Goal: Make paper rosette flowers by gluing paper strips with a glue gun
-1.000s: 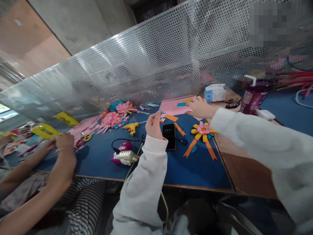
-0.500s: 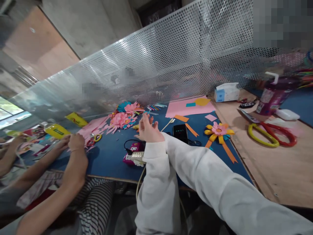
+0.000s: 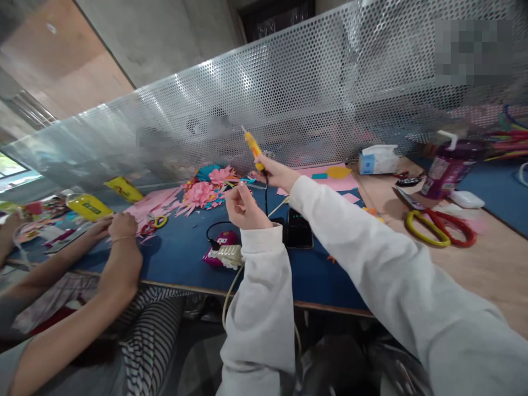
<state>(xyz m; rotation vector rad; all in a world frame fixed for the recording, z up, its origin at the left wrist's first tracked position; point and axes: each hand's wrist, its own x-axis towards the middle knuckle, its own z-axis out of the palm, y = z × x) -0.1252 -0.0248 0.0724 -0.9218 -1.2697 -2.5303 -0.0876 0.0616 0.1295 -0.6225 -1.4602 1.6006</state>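
Note:
My right hand (image 3: 277, 173) reaches out over the table, its fingers wrapped round a slim yellow glue gun (image 3: 253, 148). The glue gun is raised, with its thin pale tip pointing up and left, and a black cord (image 3: 266, 198) hangs from its lower end. My left hand (image 3: 246, 206) is nearer to me, palm turned up and fingers curled in; what they hold, if anything, is too small to make out. Behind the left hand lies a pile of pink, blue and orange paper flowers (image 3: 202, 195). A black phone-like device (image 3: 300, 230) lies under my right forearm.
A purple power strip (image 3: 225, 250) with cables sits left of my left wrist. Large scissors (image 3: 433, 223), a purple bottle (image 3: 447, 170) and a tissue pack (image 3: 377, 159) are on the right. A co-worker's hands (image 3: 119, 225) are at the left, and a perforated metal screen (image 3: 289, 93) stands behind.
My right hand, previously hidden behind my left wrist, is now farther out, lifting the glue gun. My left hand has curled its fingers more. My right sleeve now covers most of the paper ribbon flower.

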